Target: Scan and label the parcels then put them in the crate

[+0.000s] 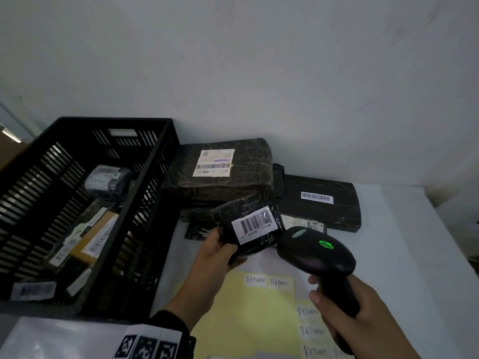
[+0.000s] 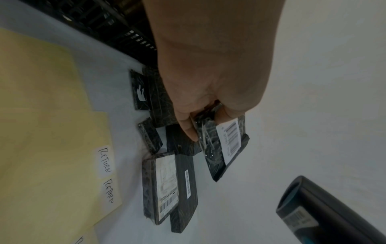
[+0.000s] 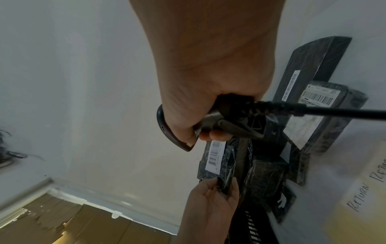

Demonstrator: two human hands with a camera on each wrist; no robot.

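- Head view, centre frame: left hand (image 1: 216,251) pinched a small parcel (image 1: 248,226), barcode upward.
- Right hand (image 1: 363,314) gripped the scanner (image 1: 315,251), nose just right of the barcode.
- Crate (image 1: 160,182) sat left.

The crate (image 1: 85,203) is set at the left of the counter (image 1: 404,255), with parcels (image 1: 108,181) laid inside it. To its right a large parcel (image 1: 220,172) is stacked on others against the wall, and a flat parcel (image 1: 321,200) is placed further right. In front of these, a sheet (image 1: 248,317) with labels (image 1: 267,281) is spread on the counter.
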